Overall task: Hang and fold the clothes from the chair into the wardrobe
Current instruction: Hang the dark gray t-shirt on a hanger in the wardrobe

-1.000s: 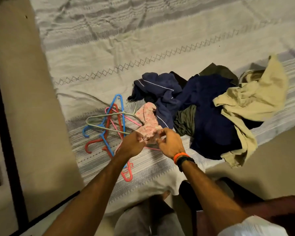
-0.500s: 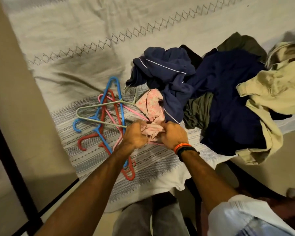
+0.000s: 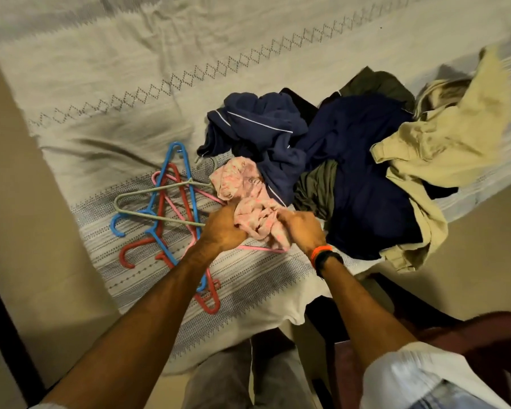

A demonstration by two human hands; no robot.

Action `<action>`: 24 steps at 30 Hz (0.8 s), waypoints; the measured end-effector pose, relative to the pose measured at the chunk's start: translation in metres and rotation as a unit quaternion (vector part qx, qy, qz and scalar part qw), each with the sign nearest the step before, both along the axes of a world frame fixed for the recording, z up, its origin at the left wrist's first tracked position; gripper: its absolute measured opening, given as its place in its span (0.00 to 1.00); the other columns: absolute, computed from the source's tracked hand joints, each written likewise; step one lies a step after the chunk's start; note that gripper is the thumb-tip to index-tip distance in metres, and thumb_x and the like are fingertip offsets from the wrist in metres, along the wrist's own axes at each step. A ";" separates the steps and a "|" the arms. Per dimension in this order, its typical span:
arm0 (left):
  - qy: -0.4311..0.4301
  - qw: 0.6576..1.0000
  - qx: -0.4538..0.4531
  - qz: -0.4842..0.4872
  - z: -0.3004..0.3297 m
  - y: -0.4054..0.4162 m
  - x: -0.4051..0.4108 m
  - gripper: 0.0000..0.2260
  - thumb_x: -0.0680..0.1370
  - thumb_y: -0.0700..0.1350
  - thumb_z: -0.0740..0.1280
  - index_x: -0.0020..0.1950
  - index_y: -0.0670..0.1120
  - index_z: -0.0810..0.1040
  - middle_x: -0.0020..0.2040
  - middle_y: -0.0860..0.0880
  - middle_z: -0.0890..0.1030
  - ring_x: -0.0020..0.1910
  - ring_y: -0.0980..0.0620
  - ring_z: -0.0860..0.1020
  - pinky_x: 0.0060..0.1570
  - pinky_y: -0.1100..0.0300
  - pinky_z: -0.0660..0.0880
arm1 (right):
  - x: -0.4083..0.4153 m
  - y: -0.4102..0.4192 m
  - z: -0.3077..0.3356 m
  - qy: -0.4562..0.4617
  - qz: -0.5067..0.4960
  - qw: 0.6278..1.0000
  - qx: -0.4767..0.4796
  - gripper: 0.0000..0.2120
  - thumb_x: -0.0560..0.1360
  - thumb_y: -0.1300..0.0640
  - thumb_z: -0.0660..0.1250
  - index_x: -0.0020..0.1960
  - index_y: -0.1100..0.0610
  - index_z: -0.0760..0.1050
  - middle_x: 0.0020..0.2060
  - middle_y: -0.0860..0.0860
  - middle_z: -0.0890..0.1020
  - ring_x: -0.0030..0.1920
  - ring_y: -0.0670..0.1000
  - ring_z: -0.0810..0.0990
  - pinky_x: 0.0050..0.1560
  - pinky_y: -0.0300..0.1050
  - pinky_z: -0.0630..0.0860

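Pink garment (image 3: 250,199) in two hands' grip

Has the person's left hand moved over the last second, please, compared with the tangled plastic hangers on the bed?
Yes. The left hand has shifted rightward off the hangers and now grips the crumpled pink garment.

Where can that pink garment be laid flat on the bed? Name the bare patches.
Free: the cream bedspread beyond the tangled plastic hangers, left of the dark navy clothes heap. Crowded: the near edge, where both hands grip the pink patterned garment, and the right side under the khaki garment.
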State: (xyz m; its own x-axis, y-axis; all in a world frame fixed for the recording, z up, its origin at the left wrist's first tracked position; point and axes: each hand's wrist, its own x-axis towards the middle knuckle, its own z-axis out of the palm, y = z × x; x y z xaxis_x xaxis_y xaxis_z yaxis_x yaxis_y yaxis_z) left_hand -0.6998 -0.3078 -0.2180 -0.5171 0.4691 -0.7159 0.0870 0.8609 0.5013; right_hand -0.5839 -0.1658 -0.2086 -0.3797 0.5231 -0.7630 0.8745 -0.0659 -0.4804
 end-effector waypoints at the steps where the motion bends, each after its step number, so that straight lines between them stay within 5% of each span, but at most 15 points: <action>1: -0.007 1.000 -0.015 -0.008 0.002 0.000 0.000 0.32 0.72 0.42 0.72 0.75 0.49 0.67 0.65 0.44 0.77 0.64 0.41 0.75 0.66 0.51 0.72 | 0.004 -0.002 -0.001 -0.018 0.066 0.997 0.026 0.14 0.70 0.47 0.69 0.46 0.57 0.81 0.43 0.54 0.83 0.46 0.56 0.80 0.47 0.47 0.73; 5: -0.009 0.999 -0.029 -0.022 0.012 0.013 -0.001 0.30 0.71 0.35 0.71 0.72 0.44 0.68 0.65 0.44 0.76 0.62 0.44 0.75 0.61 0.58 0.72 | 0.016 0.001 0.009 -0.013 0.091 0.995 0.031 0.22 0.63 0.50 0.70 0.57 0.51 0.78 0.51 0.51 0.84 0.53 0.54 0.81 0.59 0.47 0.77; 10: 0.025 0.999 0.017 -0.012 0.019 0.049 -0.003 0.19 0.71 0.41 0.74 0.61 0.48 0.77 0.61 0.48 0.80 0.58 0.47 0.78 0.57 0.60 0.74 | 0.016 0.028 0.019 0.014 0.045 0.996 0.080 0.13 0.69 0.60 0.69 0.53 0.54 0.79 0.45 0.49 0.83 0.51 0.54 0.82 0.60 0.49 0.77; 13: 0.018 0.999 0.038 -0.020 0.015 0.077 0.000 0.15 0.72 0.45 0.75 0.57 0.50 0.79 0.58 0.50 0.82 0.55 0.49 0.80 0.58 0.59 0.75 | 0.014 0.058 0.013 -0.003 0.110 0.985 0.130 0.18 0.70 0.61 0.68 0.59 0.56 0.78 0.53 0.54 0.83 0.56 0.59 0.80 0.61 0.53 0.76; 16: -0.004 0.998 0.047 -0.042 0.003 0.098 0.011 0.16 0.73 0.44 0.75 0.59 0.46 0.80 0.57 0.51 0.82 0.57 0.52 0.79 0.56 0.64 0.71 | 0.011 0.085 -0.003 -0.055 0.269 0.951 0.144 0.24 0.72 0.59 0.69 0.67 0.52 0.75 0.74 0.59 0.63 0.67 0.64 0.71 0.65 0.55 0.73; 18: -0.019 0.998 0.038 -0.037 -0.009 0.106 0.022 0.15 0.73 0.42 0.74 0.59 0.46 0.80 0.56 0.52 0.82 0.57 0.52 0.79 0.57 0.64 0.72 | 0.008 0.094 -0.018 -0.086 0.348 0.923 0.138 0.24 0.74 0.58 0.69 0.69 0.49 0.74 0.79 0.58 0.45 0.70 0.66 0.64 0.67 0.56 0.71; 20: -0.040 0.999 0.028 -0.020 -0.022 0.113 0.033 0.13 0.73 0.41 0.73 0.57 0.47 0.79 0.55 0.51 0.81 0.57 0.51 0.79 0.58 0.61 0.74 | 0.007 0.098 -0.034 -0.109 0.393 0.900 0.153 0.20 0.76 0.59 0.67 0.68 0.53 0.73 0.78 0.59 0.39 0.69 0.66 0.63 0.65 0.57 0.71; 24: -0.056 0.998 0.020 -0.021 -0.036 0.130 0.038 0.14 0.74 0.41 0.72 0.60 0.46 0.79 0.59 0.49 0.81 0.61 0.50 0.78 0.64 0.57 0.73 | -0.004 0.105 -0.047 -0.101 0.393 0.889 0.211 0.23 0.75 0.63 0.68 0.68 0.65 0.67 0.76 0.64 0.54 0.67 0.65 0.67 0.63 0.54 0.71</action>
State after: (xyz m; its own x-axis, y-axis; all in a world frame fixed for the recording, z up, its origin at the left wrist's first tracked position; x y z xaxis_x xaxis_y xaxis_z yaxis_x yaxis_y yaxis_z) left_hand -0.6619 -0.1779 -0.2542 -0.4144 0.5174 -0.7487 0.0644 0.8373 0.5430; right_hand -0.5877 -0.0613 -0.2553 -0.6317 0.4130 -0.6560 0.6427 0.7522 -0.1453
